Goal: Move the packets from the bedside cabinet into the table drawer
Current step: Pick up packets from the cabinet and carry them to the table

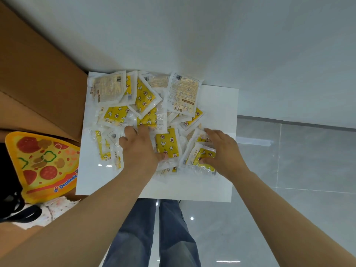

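Several yellow-and-white hand-warmer packets [144, 97] lie in a loose heap on the white top of the bedside cabinet [217, 182]. My left hand [138, 147] lies palm down on the heap's middle, fingers spread over packets and thumb against a yellow packet [166, 142]. My right hand [223, 151] is at the heap's right edge; its thumb and fingers close round a small stack of packets [200, 157]. The table drawer is not in view.
A brown cardboard box [38, 78] stands against the cabinet's left side. A pizza-slice cushion [44, 164] and a black bag [11, 205] lie at the lower left. A white wall is behind; glossy grey floor tiles [298, 189] spread to the right. My legs stand below the cabinet.
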### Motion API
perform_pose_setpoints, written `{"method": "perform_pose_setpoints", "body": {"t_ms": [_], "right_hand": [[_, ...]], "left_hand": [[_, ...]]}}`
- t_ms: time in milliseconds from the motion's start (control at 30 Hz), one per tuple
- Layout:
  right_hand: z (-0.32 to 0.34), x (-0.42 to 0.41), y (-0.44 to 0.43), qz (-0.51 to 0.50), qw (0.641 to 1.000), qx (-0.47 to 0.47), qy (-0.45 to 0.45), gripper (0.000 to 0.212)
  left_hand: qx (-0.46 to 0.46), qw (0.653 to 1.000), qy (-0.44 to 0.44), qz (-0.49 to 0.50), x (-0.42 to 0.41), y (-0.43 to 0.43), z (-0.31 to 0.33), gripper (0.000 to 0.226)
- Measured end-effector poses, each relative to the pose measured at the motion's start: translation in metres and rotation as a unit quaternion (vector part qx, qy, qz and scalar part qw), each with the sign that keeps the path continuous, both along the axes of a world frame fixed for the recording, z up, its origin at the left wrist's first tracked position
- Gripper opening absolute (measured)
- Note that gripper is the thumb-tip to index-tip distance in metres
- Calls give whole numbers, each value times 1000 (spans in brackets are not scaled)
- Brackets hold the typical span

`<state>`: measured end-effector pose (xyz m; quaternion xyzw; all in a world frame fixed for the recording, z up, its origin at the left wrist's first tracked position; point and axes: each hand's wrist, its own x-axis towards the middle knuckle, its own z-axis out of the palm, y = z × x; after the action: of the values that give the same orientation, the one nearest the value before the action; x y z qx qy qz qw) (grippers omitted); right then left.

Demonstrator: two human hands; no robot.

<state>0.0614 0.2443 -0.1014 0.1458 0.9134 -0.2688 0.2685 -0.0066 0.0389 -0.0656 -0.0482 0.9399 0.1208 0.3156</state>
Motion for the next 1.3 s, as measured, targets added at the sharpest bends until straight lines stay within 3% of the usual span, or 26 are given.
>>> {"method": "perform_pose_setpoints", "body": {"t_ms": [167,467,800,967,1100,1300], "right_hand": [[6,12,-10,-112,991,-62,-34,85],[11,31,-24,-232,969,-83,-10,37],[20,32,-34,-271,954,-128,-15,45],[23,35,-37,-291,944,-153,-33,37],[20,28,-36,-300,938,-159,-68,33],[28,28,-41,-314,934,-167,-40,27]], "left_hand": [[16,999,20,22,6,-13,-1,98],[60,993,35,90,33,-22,-11,99],[69,980,42,182,38,-34,-18,113],[60,976,41,203,35,-37,-17,89],[10,988,-10,156,27,-41,-15,69],[-18,989,-23,148,24,-47,-6,70]]}}
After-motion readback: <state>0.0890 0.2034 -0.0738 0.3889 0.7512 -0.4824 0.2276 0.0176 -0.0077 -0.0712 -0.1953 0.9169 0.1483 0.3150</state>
